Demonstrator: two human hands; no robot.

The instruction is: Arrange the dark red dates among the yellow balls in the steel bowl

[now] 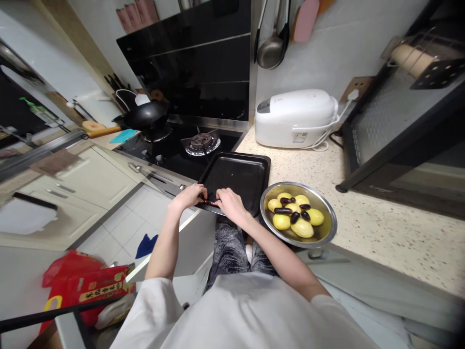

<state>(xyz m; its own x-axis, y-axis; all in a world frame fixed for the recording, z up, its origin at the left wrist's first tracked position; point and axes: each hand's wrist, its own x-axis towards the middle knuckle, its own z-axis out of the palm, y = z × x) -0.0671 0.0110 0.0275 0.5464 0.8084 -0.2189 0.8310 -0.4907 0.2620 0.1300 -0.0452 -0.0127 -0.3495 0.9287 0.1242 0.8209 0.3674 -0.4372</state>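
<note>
A black baking tray (238, 177) lies at the counter's front edge beside the stove. Over its near left corner, my left hand (192, 195) and my right hand (229, 203) pinch the two ends of a dark reddish sausage-like piece (210, 202). The fingers of both hands are closed around it, a short way apart. To the right, a round steel bowl (329, 228) holds several peeled yellow potatoes (302, 228) and several dark sausage-like pieces (282, 211).
Behind the tray is a gas burner (202, 141), with a black wok (147, 116) further left. A white rice cooker (296, 118) stands behind the bowl. At the right is a large black oven-like appliance (410, 145). An open drawer (181, 242) juts out below my left arm.
</note>
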